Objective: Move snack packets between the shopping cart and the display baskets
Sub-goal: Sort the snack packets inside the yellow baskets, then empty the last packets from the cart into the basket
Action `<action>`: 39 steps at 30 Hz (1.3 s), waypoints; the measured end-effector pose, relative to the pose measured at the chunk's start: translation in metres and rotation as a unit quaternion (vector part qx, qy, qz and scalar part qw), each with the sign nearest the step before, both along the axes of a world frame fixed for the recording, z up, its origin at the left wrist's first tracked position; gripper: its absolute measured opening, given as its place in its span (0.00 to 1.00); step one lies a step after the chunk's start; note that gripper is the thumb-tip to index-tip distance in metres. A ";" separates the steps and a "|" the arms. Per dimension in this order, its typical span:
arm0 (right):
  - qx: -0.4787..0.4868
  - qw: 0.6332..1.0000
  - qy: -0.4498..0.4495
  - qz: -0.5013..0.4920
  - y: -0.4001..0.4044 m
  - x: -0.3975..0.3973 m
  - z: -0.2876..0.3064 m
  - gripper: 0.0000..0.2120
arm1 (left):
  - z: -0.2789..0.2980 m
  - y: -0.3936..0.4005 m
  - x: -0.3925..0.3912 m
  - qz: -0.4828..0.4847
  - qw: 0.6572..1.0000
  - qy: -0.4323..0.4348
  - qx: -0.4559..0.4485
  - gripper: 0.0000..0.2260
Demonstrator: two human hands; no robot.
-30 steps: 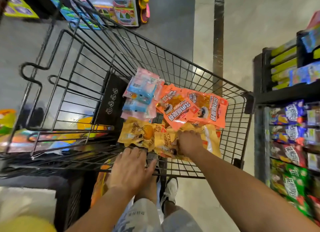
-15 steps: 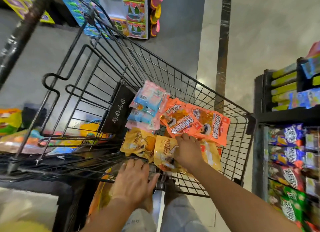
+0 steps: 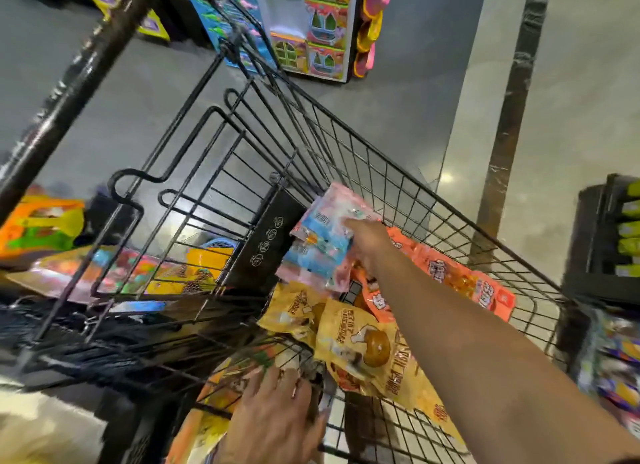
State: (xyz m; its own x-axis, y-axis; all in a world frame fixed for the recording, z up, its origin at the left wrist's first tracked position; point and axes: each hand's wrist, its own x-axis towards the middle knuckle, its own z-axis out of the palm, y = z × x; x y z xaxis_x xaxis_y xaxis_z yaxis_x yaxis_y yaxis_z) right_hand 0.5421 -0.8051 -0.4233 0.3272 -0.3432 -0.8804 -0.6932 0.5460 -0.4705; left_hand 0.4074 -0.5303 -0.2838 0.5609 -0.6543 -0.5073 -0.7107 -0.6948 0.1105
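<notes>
Right hand (image 3: 369, 243) moved from yellow packets (image 3: 360, 346) onto pink-blue packets (image 3: 325, 235).

black wire-metal cart (image 3: 398, 172), glossy plastic snack packets (image 3: 360, 346) (crinkled film), smooth polished floor (image 3: 571, 82)
</notes>
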 end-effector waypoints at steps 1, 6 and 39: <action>0.005 1.000 0.012 -0.014 0.000 0.003 -0.006 0.19 | 0.000 -0.001 0.000 0.002 1.000 -0.009 0.005 0.22; 0.029 0.997 0.040 -0.059 0.001 0.015 -0.021 0.21 | -0.001 -0.002 -0.003 0.000 1.000 -0.026 0.017 0.22; 0.110 0.963 -0.118 -0.214 -0.005 -0.071 0.056 0.21 | -0.018 -0.031 0.039 0.271 0.944 0.140 -0.126 0.15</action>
